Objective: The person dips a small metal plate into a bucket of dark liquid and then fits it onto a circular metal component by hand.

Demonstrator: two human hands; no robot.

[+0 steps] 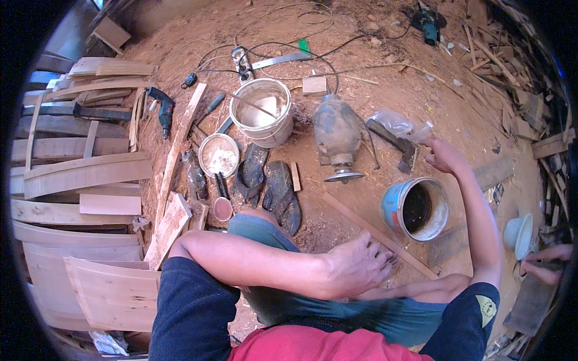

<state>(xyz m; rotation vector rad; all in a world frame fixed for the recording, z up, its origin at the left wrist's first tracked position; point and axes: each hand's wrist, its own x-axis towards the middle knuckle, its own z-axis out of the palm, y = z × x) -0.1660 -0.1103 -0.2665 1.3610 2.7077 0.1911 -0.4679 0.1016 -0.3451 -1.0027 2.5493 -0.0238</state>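
Note:
My right hand (444, 155) reaches forward at the right, its index finger stretched out beside a small clear plastic bottle (421, 133). The fingers are apart, and I see no firm grip on it. A crumpled clear plastic bag (392, 121) lies just left of the bottle, behind a hatchet-like tool (388, 139) with a dark head. Loosely bent over my folded leg, my left hand (360, 265) shows nothing in its fingers. Close to it runs a thin wooden strip (385, 237). Between my hands, a blue bucket (392, 207) with dark contents leans on its side.
A dusty motor tool (337, 126) with a disc stands ahead, beside a white bucket (283, 129). Sandals (283, 198), a powder-filled lid (218, 155) and a drill (161, 111) lie leftward. Curved boards (90, 174) fill the left. Another person's limb (549, 265) and a pale basin (513, 233) are at right.

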